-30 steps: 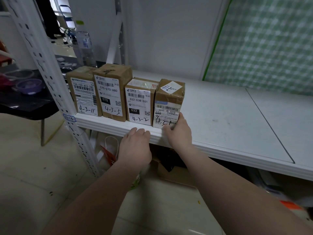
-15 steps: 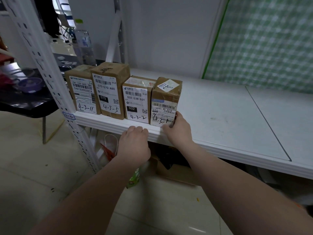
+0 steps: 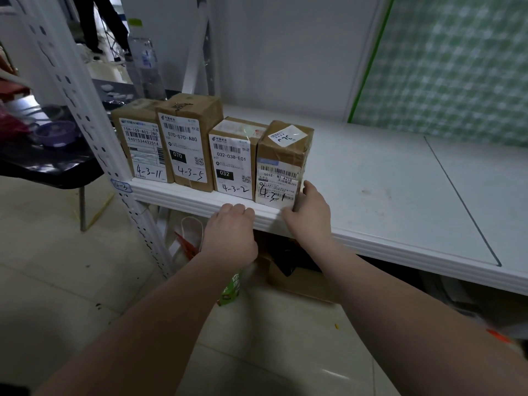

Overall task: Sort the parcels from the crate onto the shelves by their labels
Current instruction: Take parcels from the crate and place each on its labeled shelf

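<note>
The parcel marked 4-3-1 [image 3: 281, 164] stands upright at the very front of the white shelf board [image 3: 385, 178], last in a row of four, with a neighbour only at its 9 o'clock. The right hand [image 3: 307, 215] sits at its 5 o'clock, thumb on the lower front corner and fingers curled onto the right face, clasping that corner. That is where I judge the risk to lie: the box is tall, narrow and held low, so a push toward 9 o'clock may tip its top instead of sliding it, or crowd the 4-3-2 parcel [image 3: 233, 161], the 4-3-5 parcel [image 3: 188, 141] and the 4-3-11 parcel [image 3: 143, 144] askew. A drag toward 6 o'clock on letting go could pull it over the lip. The left hand [image 3: 231, 232], at 7 o'clock, rests as a loose fist against that lip — holding nothing I can see — and could nudge 4-3-2 if it lifts.
</note>
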A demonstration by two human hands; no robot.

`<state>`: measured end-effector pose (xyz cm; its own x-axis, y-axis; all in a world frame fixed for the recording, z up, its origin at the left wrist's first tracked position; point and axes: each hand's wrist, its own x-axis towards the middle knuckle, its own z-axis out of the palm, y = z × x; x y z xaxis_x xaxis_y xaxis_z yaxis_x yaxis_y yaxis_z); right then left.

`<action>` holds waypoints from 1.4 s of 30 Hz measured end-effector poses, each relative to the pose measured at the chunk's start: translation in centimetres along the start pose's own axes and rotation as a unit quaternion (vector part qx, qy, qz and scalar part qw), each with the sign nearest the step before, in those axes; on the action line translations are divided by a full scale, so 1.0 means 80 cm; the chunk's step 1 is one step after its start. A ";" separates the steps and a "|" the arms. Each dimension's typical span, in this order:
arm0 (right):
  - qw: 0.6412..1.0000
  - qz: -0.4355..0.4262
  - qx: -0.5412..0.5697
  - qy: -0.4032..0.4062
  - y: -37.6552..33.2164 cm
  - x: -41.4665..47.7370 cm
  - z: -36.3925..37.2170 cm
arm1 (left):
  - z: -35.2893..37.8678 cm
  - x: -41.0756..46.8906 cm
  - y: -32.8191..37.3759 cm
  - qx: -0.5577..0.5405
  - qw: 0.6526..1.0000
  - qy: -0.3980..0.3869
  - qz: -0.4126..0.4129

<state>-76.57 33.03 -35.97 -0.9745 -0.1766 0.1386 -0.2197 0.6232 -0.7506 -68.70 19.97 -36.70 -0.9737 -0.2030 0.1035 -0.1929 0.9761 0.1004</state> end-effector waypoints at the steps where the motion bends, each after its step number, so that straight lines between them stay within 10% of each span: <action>1: 1.000 0.010 -0.009 -0.005 -0.004 -0.003 -0.005 | -0.005 0.001 0.000 -0.006 1.000 -0.021 -0.005; 14: 0.981 0.077 -0.083 -0.159 -0.162 -0.039 -0.172 | -0.227 -0.039 0.010 -0.166 0.954 -0.228 -0.097; 27: 0.955 0.041 -0.030 -0.291 -0.445 -0.147 -0.290 | -0.536 -0.172 -0.031 -0.342 0.912 -0.124 -0.190; 42: 0.885 -0.064 -0.019 -0.461 -0.554 -0.335 -0.229 | -0.578 -0.464 -0.125 -0.406 0.790 0.029 -0.459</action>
<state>-41.59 24.08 5.44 -0.4938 -0.7836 -0.3770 -0.3443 0.5743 -0.7427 -25.01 14.13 4.24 -0.4563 -0.8224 -0.3399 -0.6511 0.0482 0.7575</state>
